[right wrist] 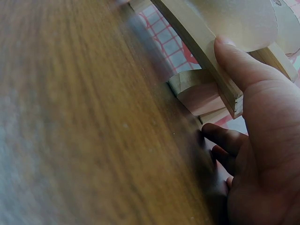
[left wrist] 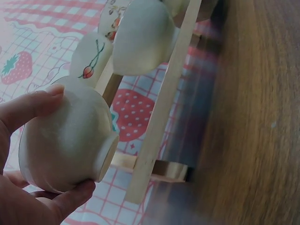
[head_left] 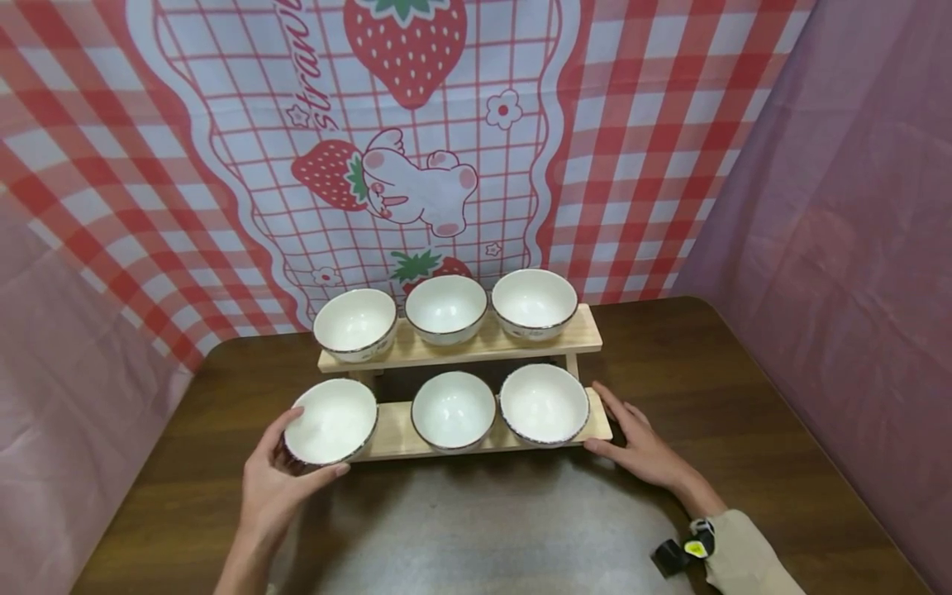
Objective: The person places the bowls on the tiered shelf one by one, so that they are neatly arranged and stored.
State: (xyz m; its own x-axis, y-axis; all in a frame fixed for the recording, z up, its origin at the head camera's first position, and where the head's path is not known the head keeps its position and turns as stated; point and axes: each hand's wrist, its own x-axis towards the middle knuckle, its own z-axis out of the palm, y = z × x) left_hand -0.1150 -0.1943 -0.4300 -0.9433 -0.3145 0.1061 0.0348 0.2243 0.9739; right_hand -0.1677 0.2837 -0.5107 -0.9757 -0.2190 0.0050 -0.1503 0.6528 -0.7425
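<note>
My left hand point(head_left: 271, 479) grips a white bowl point(head_left: 331, 421) by its left side, thumb at the front and fingers round the back. In the left wrist view this bowl point(left wrist: 65, 136) shows its foot apart from the lower board point(left wrist: 161, 103). My right hand point(head_left: 643, 446) lies at the right end of the two-tier wooden stand point(head_left: 601, 421), fingers extended. In the right wrist view its thumb point(right wrist: 234, 58) touches the board beside a bowl. Two more white bowls with dark rims, a middle one point(head_left: 454, 411) and a right one point(head_left: 545, 404), sit upright on the lower tier.
Three bowls stand on the upper tier: left point(head_left: 355, 324), middle point(head_left: 446, 309) and right point(head_left: 534, 303). The stand is on a dark wooden table point(head_left: 744, 430). Behind hangs a red-and-white checked cloth point(head_left: 632, 124) with strawberries. Pink curtains point(head_left: 840, 207) flank both sides.
</note>
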